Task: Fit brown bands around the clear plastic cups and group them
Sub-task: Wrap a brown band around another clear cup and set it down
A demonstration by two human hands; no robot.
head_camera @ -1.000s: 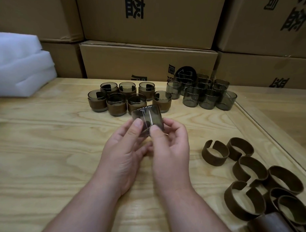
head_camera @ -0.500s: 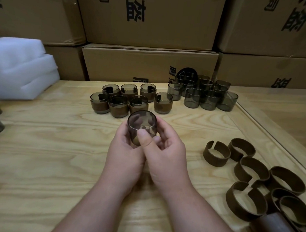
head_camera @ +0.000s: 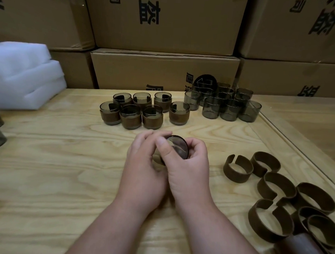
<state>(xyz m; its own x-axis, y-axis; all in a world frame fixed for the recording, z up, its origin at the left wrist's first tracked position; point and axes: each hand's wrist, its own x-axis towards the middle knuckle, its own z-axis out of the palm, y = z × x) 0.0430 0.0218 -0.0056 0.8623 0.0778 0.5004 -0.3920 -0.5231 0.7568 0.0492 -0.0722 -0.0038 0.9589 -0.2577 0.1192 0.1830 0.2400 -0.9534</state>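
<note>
We see both hands cupped round one smoky clear cup (head_camera: 176,148) above the table (head_camera: 47,176): left hand (head_camera: 144,169) fingers curl over it, right hand (head_camera: 188,169) thumb presses its side, base apparently tilted toward us.

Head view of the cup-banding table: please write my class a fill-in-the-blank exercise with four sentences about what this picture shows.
1. The banded cups number ____.
2. Left hand and right hand together hold one ____.
3. The loose brown bands lie to the person's ____.
4. The unbanded cups stand in front of stacked cardboard ____.

Missing words: seven; cup; right; boxes
</note>
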